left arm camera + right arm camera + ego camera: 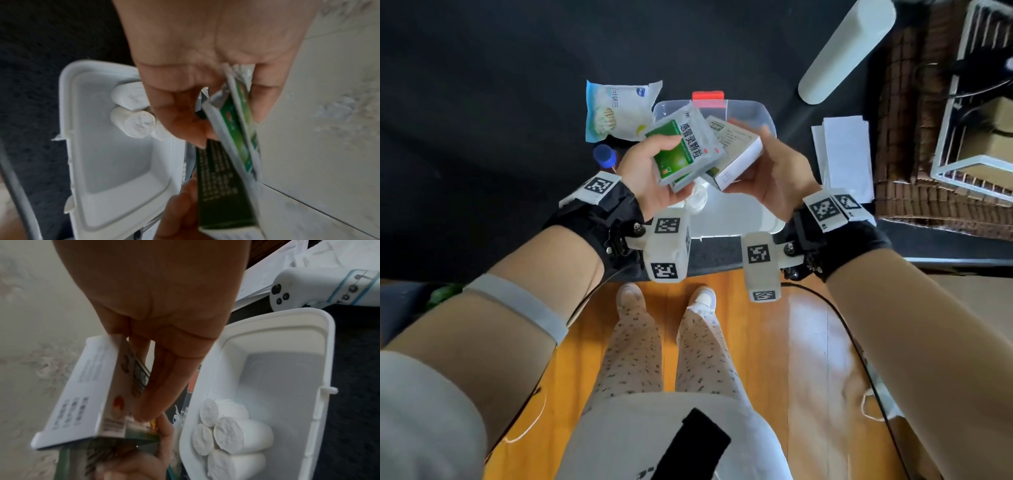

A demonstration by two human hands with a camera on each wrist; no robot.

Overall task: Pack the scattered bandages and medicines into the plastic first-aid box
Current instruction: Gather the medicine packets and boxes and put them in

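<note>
Over the open first-aid box (743,216), my left hand (650,168) grips green-and-silver medicine sachets (681,147) between thumb and fingers. My right hand (770,168) holds a white medicine box (739,154) right beside them, and the two items touch. The first-aid box's clear lid (750,109) with a red latch (707,95) lies open on the far side. In the left wrist view the sachets (236,123) stand edge-on beside a dark green printed box side (218,178). White bandage rolls (232,434) lie in one end of the white tub (287,378); its other end is bare.
On the black tabletop left of the lid lie a cotton packet (616,109) and a blue-capped bottle (604,156). A white cylinder (846,51), white papers (846,154) and a wire basket (976,102) on a brown mat are at the right. The table edge runs just below my wrists.
</note>
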